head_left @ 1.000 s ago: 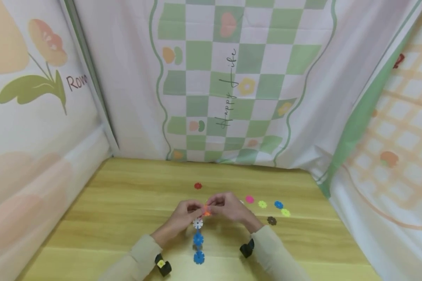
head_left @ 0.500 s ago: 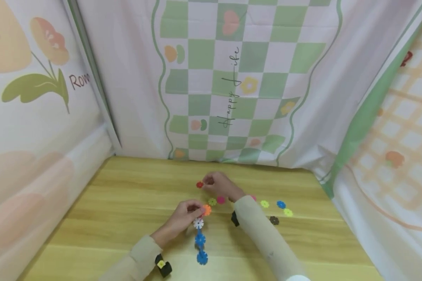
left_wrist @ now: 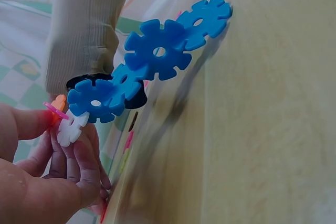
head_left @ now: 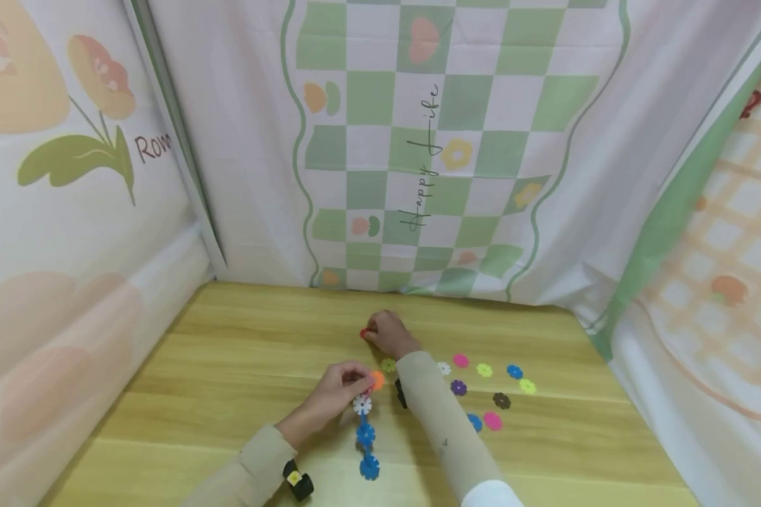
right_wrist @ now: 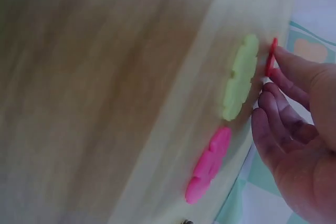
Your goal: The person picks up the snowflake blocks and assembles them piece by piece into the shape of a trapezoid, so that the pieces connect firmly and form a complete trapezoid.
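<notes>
My left hand (head_left: 339, 389) pinches one end of a chain of slotted plastic snowflake discs. At that end are an orange disc (head_left: 378, 381) and a pink disc (left_wrist: 54, 110), followed by a white disc (left_wrist: 72, 129) and several blue discs (left_wrist: 159, 52). In the left wrist view the blue part sticks out over the table. Farther back, my right hand (head_left: 390, 335) has thumb and index finger on a red snowflake disc (right_wrist: 271, 57), pinching its edge close to the tabletop. A yellow-green disc (right_wrist: 241, 77) and a pink disc (right_wrist: 208, 166) lie near that hand.
Loose discs lie scattered on the right side of the wooden table (head_left: 260, 324), among them a purple one (head_left: 459, 388), a dark brown one (head_left: 502, 401) and a pink one (head_left: 492, 421). A checkered curtain (head_left: 418, 176) hangs behind the table's far edge.
My right hand has left the orange disc by my left hand, reached to the far side of the table and taken hold of the red disc. The left hand keeps holding the chain.
</notes>
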